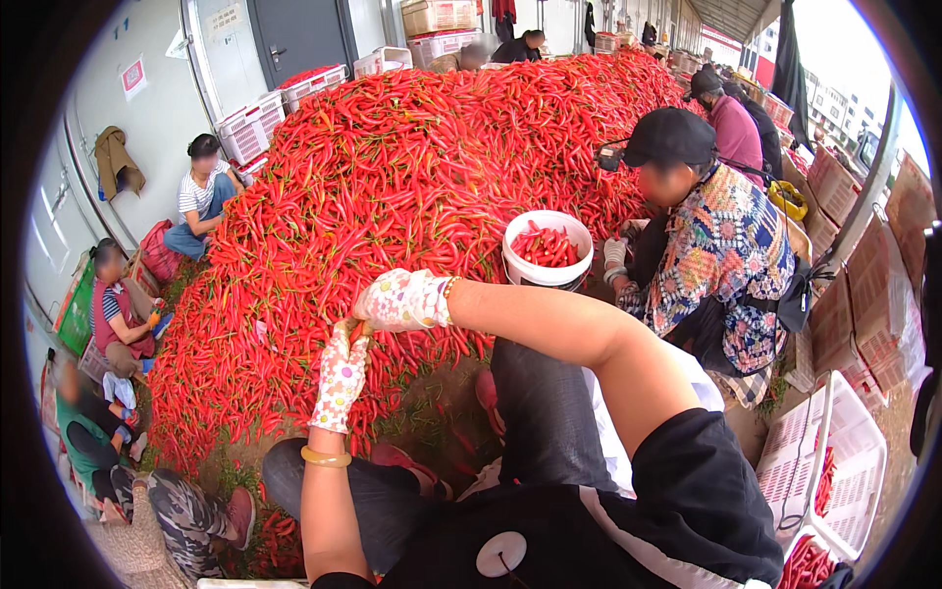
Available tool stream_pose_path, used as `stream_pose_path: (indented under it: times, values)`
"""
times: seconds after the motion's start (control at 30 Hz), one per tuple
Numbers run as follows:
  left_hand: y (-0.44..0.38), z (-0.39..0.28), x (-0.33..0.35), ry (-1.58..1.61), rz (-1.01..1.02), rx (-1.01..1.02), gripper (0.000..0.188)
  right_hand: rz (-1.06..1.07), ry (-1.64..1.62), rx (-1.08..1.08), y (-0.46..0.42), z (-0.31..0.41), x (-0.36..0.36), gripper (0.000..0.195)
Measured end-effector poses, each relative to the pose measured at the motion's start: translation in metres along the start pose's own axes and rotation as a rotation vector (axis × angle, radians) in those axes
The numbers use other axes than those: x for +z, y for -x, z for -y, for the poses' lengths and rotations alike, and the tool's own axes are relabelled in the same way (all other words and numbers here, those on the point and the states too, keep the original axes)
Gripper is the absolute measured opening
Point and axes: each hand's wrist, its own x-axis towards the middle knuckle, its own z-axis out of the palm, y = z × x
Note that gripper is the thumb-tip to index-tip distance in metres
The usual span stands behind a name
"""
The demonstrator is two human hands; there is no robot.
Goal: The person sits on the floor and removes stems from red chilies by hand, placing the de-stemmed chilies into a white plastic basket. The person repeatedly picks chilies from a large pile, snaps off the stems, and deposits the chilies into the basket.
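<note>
A large heap of red chili peppers (412, 169), many with green stems, rises in front of me. Both my hands wear white floral gloves and meet at the heap's near edge. My left hand (341, 375) has its fingers closed on a red chili pepper (358, 333), whose far side is hidden. Against it, from the upper right, my right hand (403, 300) touches with curled fingertips; whether it grips the pepper too is not clear. Beyond my right forearm stands a white plastic bucket (548, 276) holding red peppers without visible stems.
Close on my right a co-worker in a black cap (717, 250) sits beside the bucket. Several people sit around the heap at left and behind. White plastic crates (791, 442) with peppers stand at lower right, stacked crates (857, 302) above them. Green stems litter the ground (434, 401).
</note>
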Motion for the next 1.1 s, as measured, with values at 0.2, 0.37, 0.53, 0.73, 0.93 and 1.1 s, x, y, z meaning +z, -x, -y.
stream_pose_path:
  times: [0.2,0.37,0.53,0.73,0.93,1.1]
  values:
    - [-0.038,0.021,0.037,0.666,0.171,-0.31,0.022,-0.111,-0.208,-0.252,0.012,-0.087,0.056,0.015]
    - [-0.026,0.099,0.078,1.105,0.333,-0.576,0.027,0.031,-1.035,-0.212,0.045,-0.129,0.187,0.024]
    - [-0.005,0.166,0.137,0.878,0.227,-0.828,0.021,0.713,-0.347,0.499,0.102,-0.151,0.299,0.034]
    - [0.01,0.207,0.179,0.671,0.242,-1.2,0.011,-0.436,-0.218,1.053,0.107,-0.256,0.386,0.021]
    - [-0.011,0.226,0.205,0.636,0.306,-1.1,0.016,-0.243,-0.136,1.024,0.09,-0.298,0.39,0.014]
    - [-0.04,0.238,0.239,0.919,0.1,-0.95,0.022,-0.399,-0.533,1.189,0.125,-0.209,0.361,0.022]
